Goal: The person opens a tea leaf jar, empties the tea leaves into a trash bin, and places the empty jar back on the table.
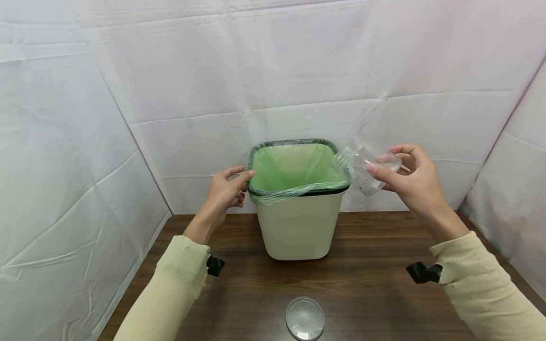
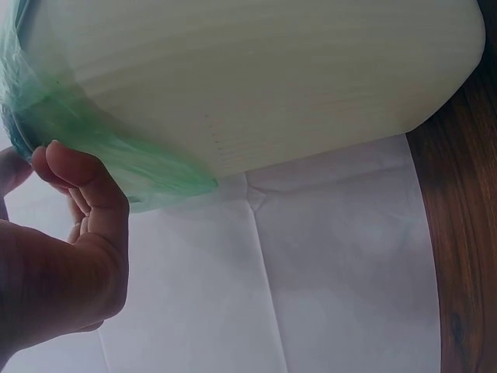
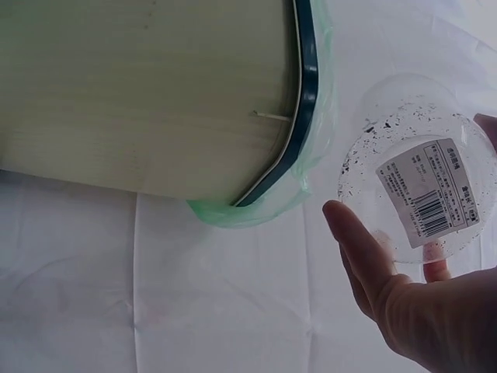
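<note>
A cream trash bin (image 1: 300,222) with a green bag liner (image 1: 294,163) stands upright on the table. At its left rim my left hand (image 1: 228,189) pinches the edge, thumb on the inner side and fingers curled outside. My right hand (image 1: 418,182) grips a clear plastic jar (image 1: 368,170) between thumb and fingers. The jar tips leftward, its threaded mouth over the bin's right rim. Small dark specks cling inside, and a barcode label (image 3: 429,190) is on its base in the right wrist view. Part of the left hand's grip is hidden behind the rim.
A round clear lid (image 1: 304,318) lies on the brown wooden table (image 1: 362,274) near its front. White cloth (image 1: 192,85) hangs behind and along both sides, close to the bin's back. Black straps (image 1: 424,273) show at both wrists.
</note>
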A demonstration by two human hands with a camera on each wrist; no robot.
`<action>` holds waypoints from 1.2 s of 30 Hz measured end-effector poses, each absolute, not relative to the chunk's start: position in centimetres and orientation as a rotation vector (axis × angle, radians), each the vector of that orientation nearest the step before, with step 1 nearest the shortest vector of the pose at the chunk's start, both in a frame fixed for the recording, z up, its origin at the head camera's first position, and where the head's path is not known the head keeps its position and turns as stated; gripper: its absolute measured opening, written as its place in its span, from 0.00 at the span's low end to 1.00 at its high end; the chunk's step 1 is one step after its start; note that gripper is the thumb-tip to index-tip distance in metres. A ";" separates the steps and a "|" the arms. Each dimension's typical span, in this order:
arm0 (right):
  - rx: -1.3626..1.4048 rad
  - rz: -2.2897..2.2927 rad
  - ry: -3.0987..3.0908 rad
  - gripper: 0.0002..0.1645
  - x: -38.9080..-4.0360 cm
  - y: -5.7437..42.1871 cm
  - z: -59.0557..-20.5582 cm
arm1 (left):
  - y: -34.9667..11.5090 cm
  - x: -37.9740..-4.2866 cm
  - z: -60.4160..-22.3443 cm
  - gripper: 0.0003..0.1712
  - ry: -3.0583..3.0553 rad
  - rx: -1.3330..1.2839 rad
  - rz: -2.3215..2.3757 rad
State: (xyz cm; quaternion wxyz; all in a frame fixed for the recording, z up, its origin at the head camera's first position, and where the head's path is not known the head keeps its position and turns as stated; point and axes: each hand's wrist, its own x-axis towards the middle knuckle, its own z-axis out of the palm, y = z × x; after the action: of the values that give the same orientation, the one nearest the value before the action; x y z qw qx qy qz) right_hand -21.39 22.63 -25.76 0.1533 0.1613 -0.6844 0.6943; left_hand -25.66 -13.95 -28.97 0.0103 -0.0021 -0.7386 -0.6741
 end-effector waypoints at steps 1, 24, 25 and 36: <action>0.461 1.996 -1.967 0.28 -21.4 22.7 -25.8 | -14.0 -25.6 -29.0 0.38 -2.305 -0.007 -2.105; 0.365 1.618 -2.402 0.32 -20.0 23.9 -26.2 | -13.8 -25.4 -28.8 0.36 -2.318 -0.008 -2.091; 0.361 1.622 -2.398 0.31 -20.0 23.9 -26.3 | -13.8 -25.4 -28.8 0.36 -2.319 -0.011 -2.092; 0.482 1.595 -2.359 0.22 -19.7 24.4 -26.9 | -13.7 -25.4 -28.9 0.35 -2.322 -0.013 -2.093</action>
State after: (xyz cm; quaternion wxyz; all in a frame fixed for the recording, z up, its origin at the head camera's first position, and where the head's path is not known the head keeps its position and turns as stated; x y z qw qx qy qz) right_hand -19.73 24.41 -26.93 0.1264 0.1657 -0.8101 0.5480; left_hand -25.42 -13.68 -28.89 0.0078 -0.0042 -0.7427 -0.6695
